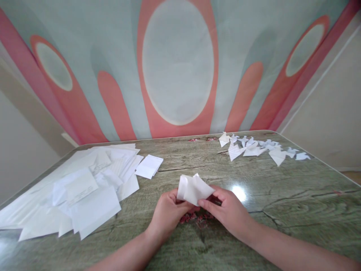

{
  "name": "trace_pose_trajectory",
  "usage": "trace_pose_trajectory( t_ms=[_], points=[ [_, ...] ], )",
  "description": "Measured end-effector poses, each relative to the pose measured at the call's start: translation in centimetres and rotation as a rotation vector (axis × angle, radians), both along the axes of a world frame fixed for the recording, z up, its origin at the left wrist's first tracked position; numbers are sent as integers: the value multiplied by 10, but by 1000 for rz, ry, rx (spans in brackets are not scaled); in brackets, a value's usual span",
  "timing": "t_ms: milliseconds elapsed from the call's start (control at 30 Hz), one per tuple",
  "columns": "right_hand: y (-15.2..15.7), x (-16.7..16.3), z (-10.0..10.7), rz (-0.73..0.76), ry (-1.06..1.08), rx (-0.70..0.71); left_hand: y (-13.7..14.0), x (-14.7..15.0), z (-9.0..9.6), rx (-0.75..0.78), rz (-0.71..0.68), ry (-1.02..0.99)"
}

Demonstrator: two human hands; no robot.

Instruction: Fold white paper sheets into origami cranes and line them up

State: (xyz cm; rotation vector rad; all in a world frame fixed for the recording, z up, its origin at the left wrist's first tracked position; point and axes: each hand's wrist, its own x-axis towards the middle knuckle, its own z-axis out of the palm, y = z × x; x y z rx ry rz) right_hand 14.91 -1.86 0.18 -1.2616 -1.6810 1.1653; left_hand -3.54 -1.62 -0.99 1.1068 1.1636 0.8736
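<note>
We hold a half-folded paper between both hands above the table.

Nearest to us, our left hand point(167, 210) and right hand point(227, 210) both pinch the folded white paper point(194, 189), fingers closed on its lower edges, lifting it just over the wood-grain table point(282, 210). Under the hands we see small red scraps point(197, 218) on the tabletop. Farther left lies a spread pile of white sheets point(84, 188), with one small folded sheet point(149, 166) just beside it. At the far right edge sits a cluster of finished paper birds point(259, 148), before the pink and grey wall hanging point(177, 64).
</note>
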Motion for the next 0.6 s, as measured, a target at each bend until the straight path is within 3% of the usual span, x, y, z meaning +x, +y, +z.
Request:
trace_pose_trajectory(
  t_ms=[133, 333, 600],
  points=[
    [0, -1, -1, -42, 0, -87, 0, -1, 2, -97, -49, 15],
    [4, 0, -2, 2, 65, -206, -1, 3, 8, -131, 7, -76],
    [5, 6, -13, -18, 2, -217, -4, 7, 13, -169, -13, -37]
  ],
)
